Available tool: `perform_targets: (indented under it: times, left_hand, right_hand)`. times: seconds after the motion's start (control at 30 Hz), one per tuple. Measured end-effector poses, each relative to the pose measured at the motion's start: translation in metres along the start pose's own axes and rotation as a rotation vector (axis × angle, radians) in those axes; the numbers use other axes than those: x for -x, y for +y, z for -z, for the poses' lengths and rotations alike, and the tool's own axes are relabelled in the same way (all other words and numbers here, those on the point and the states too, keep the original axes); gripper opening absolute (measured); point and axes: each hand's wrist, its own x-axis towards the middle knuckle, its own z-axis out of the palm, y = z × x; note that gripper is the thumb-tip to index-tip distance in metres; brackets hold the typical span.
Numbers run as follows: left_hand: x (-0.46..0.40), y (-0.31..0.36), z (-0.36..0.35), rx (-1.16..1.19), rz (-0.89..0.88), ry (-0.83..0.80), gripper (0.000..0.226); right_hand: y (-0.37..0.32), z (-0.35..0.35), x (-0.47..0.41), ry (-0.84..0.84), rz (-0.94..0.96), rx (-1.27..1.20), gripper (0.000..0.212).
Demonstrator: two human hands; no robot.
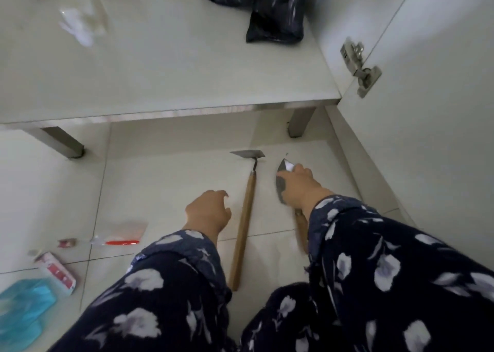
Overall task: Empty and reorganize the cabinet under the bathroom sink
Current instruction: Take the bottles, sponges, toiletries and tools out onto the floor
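Note:
The open cabinet's floor panel point(165, 65) fills the upper half of the view, raised on short legs. On the tiled floor below it lies a small hoe point(244, 218) with a long wooden handle and a flat metal blade. Just right of it lies a pointed trowel point(281, 184) with a wooden handle. My right hand point(299, 188) rests on the trowel's blade, fingers over its tip. My left hand point(209, 212) hovers left of the hoe's handle, fingers loosely curled, holding nothing.
A black plastic bag point(275, 7) sits at the cabinet's back right, a clear plastic item point(80, 23) at its back left. The open cabinet door with its hinge point(359, 65) stands at right. Small packets point(57, 270), a red-and-white tube point(115, 242) and a blue item point(24, 309) lie at lower left.

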Motion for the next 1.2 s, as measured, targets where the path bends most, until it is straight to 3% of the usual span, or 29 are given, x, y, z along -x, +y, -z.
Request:
perform_targets:
  times: [0.3,0.4,0.53,0.8,1.2]
  left_hand:
    - [-0.005,-0.061,0.143,0.133,0.157,0.563,0.032]
    - [-0.014,-0.088,0.179,0.147,0.221,0.683,0.033]
    - [-0.042,-0.124,0.203,0.191,0.253,0.642,0.043]
    - [-0.106,-0.187,0.212,0.005,0.252,0.288,0.081]
    - [-0.119,-0.205,0.194,0.019,0.223,0.411,0.083]
  right_hand:
    - [-0.106,0.102,-0.012,0.171,0.276,0.025,0.047]
    - [-0.149,0.118,-0.024,0.230,0.353,0.042,0.047]
    - [-0.207,0.128,-0.046,0.254,0.449,0.065,0.044]
    - [-0.312,0.133,-0.113,0.383,0.616,0.045,0.042]
    - [-0.400,0.165,-0.206,0.559,0.707,0.060,0.074]
